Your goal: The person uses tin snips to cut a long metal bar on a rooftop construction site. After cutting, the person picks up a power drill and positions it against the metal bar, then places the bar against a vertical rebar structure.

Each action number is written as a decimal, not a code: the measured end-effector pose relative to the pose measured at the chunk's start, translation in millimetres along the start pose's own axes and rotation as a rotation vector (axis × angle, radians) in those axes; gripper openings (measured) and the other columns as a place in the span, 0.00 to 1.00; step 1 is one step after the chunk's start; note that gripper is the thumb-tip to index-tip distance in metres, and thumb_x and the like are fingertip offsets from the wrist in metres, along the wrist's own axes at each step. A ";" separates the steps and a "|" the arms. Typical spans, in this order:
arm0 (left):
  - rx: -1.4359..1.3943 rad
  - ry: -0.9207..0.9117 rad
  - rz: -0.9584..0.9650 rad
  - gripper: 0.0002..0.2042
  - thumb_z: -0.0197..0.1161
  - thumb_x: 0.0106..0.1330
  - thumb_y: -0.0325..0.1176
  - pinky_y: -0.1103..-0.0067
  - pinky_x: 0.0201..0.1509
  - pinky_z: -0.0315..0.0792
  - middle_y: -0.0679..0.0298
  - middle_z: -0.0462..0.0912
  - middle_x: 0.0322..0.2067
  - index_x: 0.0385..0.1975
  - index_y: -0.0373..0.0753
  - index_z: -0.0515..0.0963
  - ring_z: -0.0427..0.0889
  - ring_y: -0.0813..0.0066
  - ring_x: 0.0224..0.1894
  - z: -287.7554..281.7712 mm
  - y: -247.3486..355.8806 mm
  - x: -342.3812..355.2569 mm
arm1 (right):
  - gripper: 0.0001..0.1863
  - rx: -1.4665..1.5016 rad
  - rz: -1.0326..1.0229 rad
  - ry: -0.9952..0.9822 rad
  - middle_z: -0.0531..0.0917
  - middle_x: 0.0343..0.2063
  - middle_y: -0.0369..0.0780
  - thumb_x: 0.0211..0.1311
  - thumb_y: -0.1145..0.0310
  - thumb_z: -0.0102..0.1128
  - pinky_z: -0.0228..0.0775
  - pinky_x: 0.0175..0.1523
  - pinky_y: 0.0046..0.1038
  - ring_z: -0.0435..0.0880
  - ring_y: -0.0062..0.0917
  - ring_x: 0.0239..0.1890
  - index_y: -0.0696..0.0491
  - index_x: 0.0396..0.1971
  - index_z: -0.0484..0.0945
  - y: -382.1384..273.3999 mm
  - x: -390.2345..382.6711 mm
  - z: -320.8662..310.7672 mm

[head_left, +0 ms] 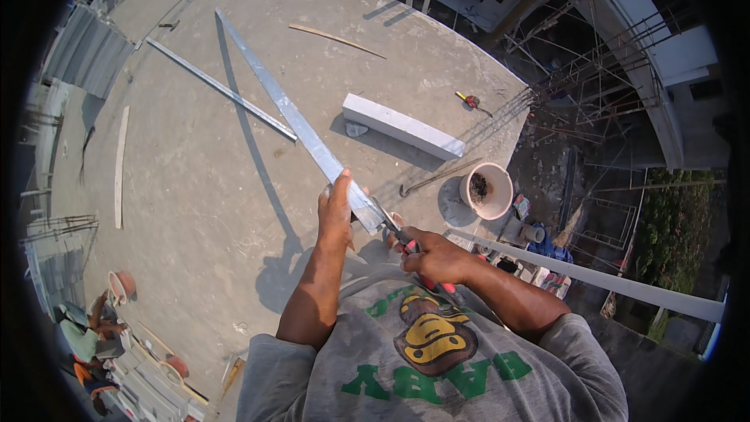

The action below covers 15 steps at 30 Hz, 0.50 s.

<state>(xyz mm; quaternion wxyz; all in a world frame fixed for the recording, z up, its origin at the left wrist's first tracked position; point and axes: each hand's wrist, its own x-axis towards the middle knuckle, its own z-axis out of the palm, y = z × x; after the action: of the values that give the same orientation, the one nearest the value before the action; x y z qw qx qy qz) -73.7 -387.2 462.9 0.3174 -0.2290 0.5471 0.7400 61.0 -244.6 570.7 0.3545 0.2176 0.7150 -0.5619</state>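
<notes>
Over concrete (180, 195), metal strip (291, 113) extends beyond left grip (336, 209).

Left hand (336, 209) grips a long metal strip (293, 113) near its lower end; right hand (439, 258) holds red-handled snips (402, 238) at that end. Concrete floor (180, 187) bears a pale block (402, 126), bucket (501, 202) and tape measure (472, 100).

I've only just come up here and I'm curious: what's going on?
A person's left hand grips a long, silvery metal strip near its closest end. The right hand holds a red-handled, snips-like tool at that end; any cut is hard to make out. Right of the strip, a white rectangular block and a round, pale bucket rest on the grey concrete floor.
</notes>
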 end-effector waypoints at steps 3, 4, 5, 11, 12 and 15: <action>0.016 0.011 -0.006 0.22 0.65 0.62 0.49 0.73 0.25 0.73 0.52 0.81 0.28 0.38 0.34 0.73 0.78 0.70 0.23 -0.5 1.1 -2.0 | 0.25 -0.048 0.010 0.012 0.79 0.36 0.40 0.54 0.67 0.60 0.67 0.48 0.28 0.76 0.26 0.40 0.54 0.54 0.72 -0.8 0.6 1.6; 0.014 0.007 0.006 0.22 0.65 0.62 0.49 0.73 0.25 0.73 0.52 0.82 0.28 0.38 0.34 0.73 0.78 0.70 0.23 -0.5 1.7 -2.6 | 0.25 -0.071 0.002 0.008 0.80 0.36 0.41 0.54 0.67 0.61 0.67 0.48 0.28 0.77 0.26 0.40 0.54 0.54 0.72 -1.4 1.0 1.1; 0.018 0.014 -0.009 0.22 0.65 0.62 0.50 0.73 0.25 0.73 0.52 0.82 0.28 0.38 0.34 0.73 0.78 0.70 0.23 -0.7 2.1 -3.2 | 0.25 -0.063 -0.006 0.001 0.80 0.36 0.41 0.54 0.67 0.61 0.67 0.49 0.28 0.77 0.27 0.41 0.54 0.54 0.72 -2.0 0.9 0.2; 0.018 0.009 -0.004 0.23 0.65 0.61 0.50 0.74 0.27 0.73 0.52 0.82 0.28 0.40 0.34 0.73 0.78 0.71 0.23 -1.7 3.7 -5.2 | 0.26 -0.025 0.007 -0.097 0.79 0.43 0.54 0.55 0.66 0.62 0.67 0.55 0.35 0.78 0.42 0.48 0.61 0.53 0.70 -9.3 -4.7 -10.0; 0.021 0.009 -0.004 0.23 0.65 0.61 0.50 0.74 0.27 0.73 0.52 0.82 0.28 0.41 0.34 0.73 0.78 0.71 0.24 -2.0 4.1 -5.2 | 0.26 -0.026 0.001 -0.100 0.79 0.43 0.53 0.55 0.66 0.62 0.67 0.55 0.35 0.78 0.41 0.48 0.61 0.53 0.70 -10.7 -5.8 -10.4; 0.029 0.005 -0.001 0.23 0.65 0.61 0.50 0.74 0.27 0.73 0.53 0.81 0.28 0.41 0.35 0.73 0.77 0.71 0.24 -2.7 3.8 -4.6 | 0.27 -0.015 0.005 -0.100 0.79 0.44 0.53 0.55 0.66 0.62 0.66 0.55 0.35 0.78 0.40 0.48 0.61 0.54 0.70 -12.1 -7.0 -9.3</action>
<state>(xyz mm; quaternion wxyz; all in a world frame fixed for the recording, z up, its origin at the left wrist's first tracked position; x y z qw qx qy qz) -73.4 -391.5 467.7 0.3195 -0.2267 0.5583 0.7313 54.6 -238.4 584.9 0.3931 0.1882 0.7001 -0.5657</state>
